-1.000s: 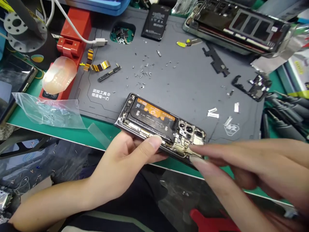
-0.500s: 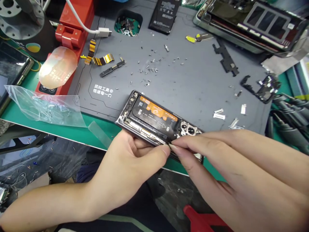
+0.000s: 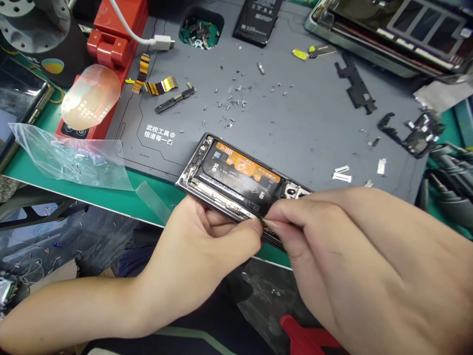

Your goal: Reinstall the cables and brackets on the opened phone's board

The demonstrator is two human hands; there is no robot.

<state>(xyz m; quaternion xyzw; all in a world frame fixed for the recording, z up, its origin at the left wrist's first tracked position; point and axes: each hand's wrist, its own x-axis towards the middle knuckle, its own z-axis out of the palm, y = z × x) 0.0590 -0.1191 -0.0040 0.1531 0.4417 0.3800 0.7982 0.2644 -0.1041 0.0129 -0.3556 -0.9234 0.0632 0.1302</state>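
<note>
An opened smartphone [image 3: 201,170], its back cover off, lies tilted over the front edge of the grey mat. Inside it a black battery [image 3: 236,172] with an orange label shows, and the camera module [image 3: 293,190] is partly covered by my right hand. My left hand [image 3: 210,241] grips the phone's near long side, fingers underneath and thumb on the edge. My right hand [image 3: 332,241] has thumb and index finger pinched together at the inner edge beside the left thumb. Whatever lies between those fingertips is too small or hidden to make out.
Tiny screws [image 3: 236,101], gold flex cables [image 3: 158,88] and black brackets [image 3: 356,88] lie scattered over the grey mat [image 3: 288,133]. Another battery [image 3: 256,22] and a larger opened device [image 3: 384,39] sit at the back. A red stand [image 3: 107,64] and a plastic bag [image 3: 74,158] are left.
My right hand has turned over the phone and now hides more of the camera end, its pinch still at the inner edge. The whole view has shifted slightly; my left hand keeps its grip.
</note>
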